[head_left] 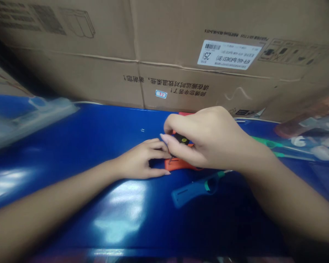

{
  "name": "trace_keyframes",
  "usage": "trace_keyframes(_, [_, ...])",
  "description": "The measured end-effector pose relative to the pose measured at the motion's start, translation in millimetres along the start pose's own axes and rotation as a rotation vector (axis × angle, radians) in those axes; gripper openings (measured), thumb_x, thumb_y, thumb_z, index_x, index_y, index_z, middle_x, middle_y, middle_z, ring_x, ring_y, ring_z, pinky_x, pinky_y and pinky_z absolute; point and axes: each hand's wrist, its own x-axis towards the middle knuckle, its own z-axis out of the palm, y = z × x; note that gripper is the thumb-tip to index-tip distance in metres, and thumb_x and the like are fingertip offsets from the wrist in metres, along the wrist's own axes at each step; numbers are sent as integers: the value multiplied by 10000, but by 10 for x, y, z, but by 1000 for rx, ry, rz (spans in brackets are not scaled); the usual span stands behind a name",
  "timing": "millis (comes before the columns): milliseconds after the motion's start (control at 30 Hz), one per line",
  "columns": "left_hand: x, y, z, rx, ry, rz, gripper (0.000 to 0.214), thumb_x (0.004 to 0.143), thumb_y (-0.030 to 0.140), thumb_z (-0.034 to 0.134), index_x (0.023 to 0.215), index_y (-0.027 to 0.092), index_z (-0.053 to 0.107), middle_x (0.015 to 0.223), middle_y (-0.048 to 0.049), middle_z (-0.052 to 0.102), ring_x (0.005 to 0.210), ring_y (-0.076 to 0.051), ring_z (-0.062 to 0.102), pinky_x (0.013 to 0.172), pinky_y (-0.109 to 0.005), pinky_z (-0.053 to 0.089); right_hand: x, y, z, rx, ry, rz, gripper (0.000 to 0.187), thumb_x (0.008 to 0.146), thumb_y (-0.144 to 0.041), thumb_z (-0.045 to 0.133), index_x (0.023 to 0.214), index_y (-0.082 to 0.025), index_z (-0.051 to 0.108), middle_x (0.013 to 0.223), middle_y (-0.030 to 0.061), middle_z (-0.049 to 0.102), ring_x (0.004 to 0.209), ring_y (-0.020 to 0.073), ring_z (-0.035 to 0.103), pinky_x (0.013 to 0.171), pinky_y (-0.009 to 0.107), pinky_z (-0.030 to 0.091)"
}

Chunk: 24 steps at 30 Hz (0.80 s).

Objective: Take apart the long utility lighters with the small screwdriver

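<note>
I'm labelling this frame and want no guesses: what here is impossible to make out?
Head view:
The orange piece: mostly covered by the left hand and right hand.
The black tool: all but a bit hidden inside the right hand.
The label on the box: print too small.
The clutter at the right edge: blurred, cut off.

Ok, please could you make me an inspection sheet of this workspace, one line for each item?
Surface: glossy blue table, with glare patches.
Job's things: orange piece lying flat; black-handled tool, tip down on it.
Clutter: blue tool with green ring in front; green-handled items at right; plastic bags at left.
Hands: right hand, fingers shut on the black-handled tool; left hand curled at the orange piece's end, grip unclear.
Cables: nothing seen.
Surroundings: cardboard boxes behind, one with a white label.
</note>
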Motion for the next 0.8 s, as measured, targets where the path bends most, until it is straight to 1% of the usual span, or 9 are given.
trace_keyframes(100, [4,0,-4,7,-30,-8,329,873,406,730,1115,184,713,1124,-105,706,1062,-268,639,948,-415,522,-4,-16,-16,61,-30,-19,301,951,-331,408,1114,-158,592,822,31,695,637,143,540,582,268,249])
trace_keyframes(200, [6,5,-3,13,-11,1,318,863,408,741,1099,196,722,1095,-100,712,1024,-265,643,924,-409,524,-2,-30,-27,55,-47,18,310,951,-393,433,1069,-157,597,774,27,680,604,142,528,575,269,251])
trace_keyframes(300, [1,8,3,-10,23,21,342,865,400,747,1140,200,714,1102,-96,716,1067,-267,635,963,-411,512,-2,-31,-33,56,-50,42,282,961,-340,414,1095,-164,589,806,30,686,619,142,535,579,268,256])
trace_keyframes(367, [-5,6,5,-13,1,-3,349,869,403,743,1149,196,716,1100,-97,713,1050,-262,640,956,-410,518,-3,-24,-37,67,-50,41,289,947,-333,426,1119,-160,580,843,39,693,636,146,544,579,267,262])
trace_keyframes(433, [-8,4,5,-8,-17,-29,375,866,417,744,1162,190,717,1112,-106,710,1044,-267,643,946,-415,525,-6,-16,-41,46,-39,55,287,947,-364,427,1053,-159,599,799,35,679,623,146,536,577,271,259])
trace_keyframes(500, [-7,4,4,-2,-17,-17,373,870,419,739,1168,195,718,1118,-106,712,1062,-272,641,962,-426,518,-12,-9,-48,31,-30,66,271,954,-354,415,972,-167,611,756,26,656,613,141,521,577,275,257])
trace_keyframes(600, [-2,3,2,16,4,15,353,865,409,744,1146,195,722,1099,-101,711,1052,-268,638,962,-427,512,-26,-4,-58,85,-31,21,230,930,-270,420,1027,-169,602,890,46,668,692,148,536,598,279,293])
trace_keyframes(667, [2,4,0,13,-3,-4,359,860,405,749,1143,186,717,1082,-104,711,1031,-265,642,932,-412,524,-29,-3,-58,126,-25,-12,253,924,-269,433,1095,-162,585,1001,69,661,764,160,551,626,282,330])
trace_keyframes(800, [3,11,-5,-9,-18,-8,344,870,401,741,1140,188,720,1142,-112,708,1092,-277,640,978,-420,516,-18,-5,-37,122,-30,9,277,978,-283,384,1134,-163,578,1057,76,655,799,167,571,660,285,370])
